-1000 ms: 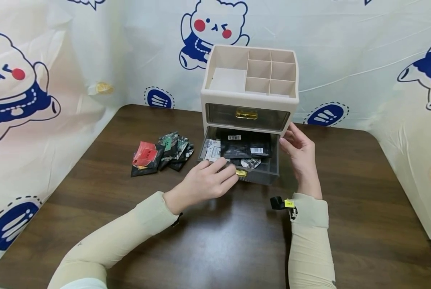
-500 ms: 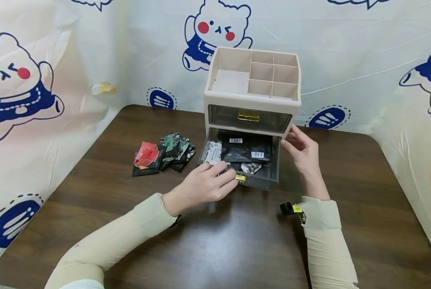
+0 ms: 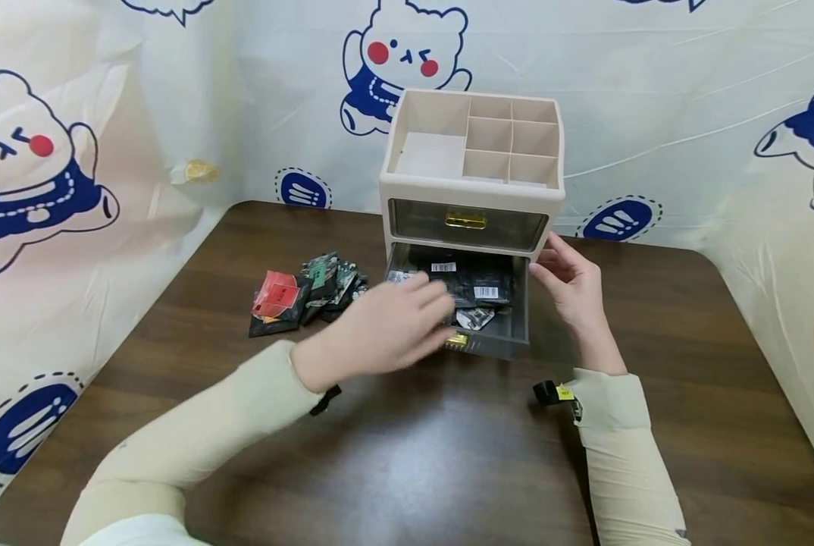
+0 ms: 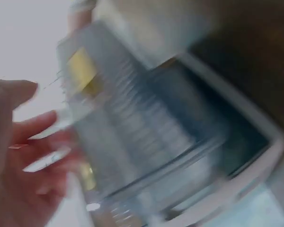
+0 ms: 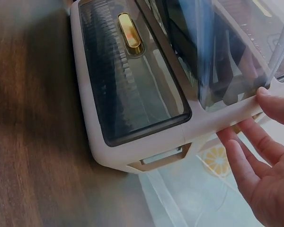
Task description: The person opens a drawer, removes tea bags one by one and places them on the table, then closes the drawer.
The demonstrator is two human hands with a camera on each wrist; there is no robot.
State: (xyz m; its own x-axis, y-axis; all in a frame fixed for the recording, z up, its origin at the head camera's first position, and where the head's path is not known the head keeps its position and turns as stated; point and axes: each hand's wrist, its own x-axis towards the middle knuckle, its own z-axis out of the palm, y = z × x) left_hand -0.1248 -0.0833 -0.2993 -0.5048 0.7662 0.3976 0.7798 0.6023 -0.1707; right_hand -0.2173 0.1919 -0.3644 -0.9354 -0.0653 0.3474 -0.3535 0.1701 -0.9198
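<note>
Left of the left hand [image 3: 383, 326]: a cluster of loose packets [image 3: 277, 303], one with a red front, on a brown table [image 3: 407, 470]. Beyond it, rightward: one cream organizer [image 3: 471, 182], upper drawer [image 3: 417, 220] closed. In my way: the left hand itself, covering the near left corner of the lower drawer [image 3: 492, 346]. Left hand: blurred, back upward, thumb and fingers apart; I cannot tell whether a fingertip touches. Right hand [image 3: 574, 292]: thumb on the organizer's front edge, fingers behind, clamped on its side wall. Lower drawer: just left of the right hand, standing out toward the person, long front panel running side to side, black packets [image 3: 464, 284] inside.
</note>
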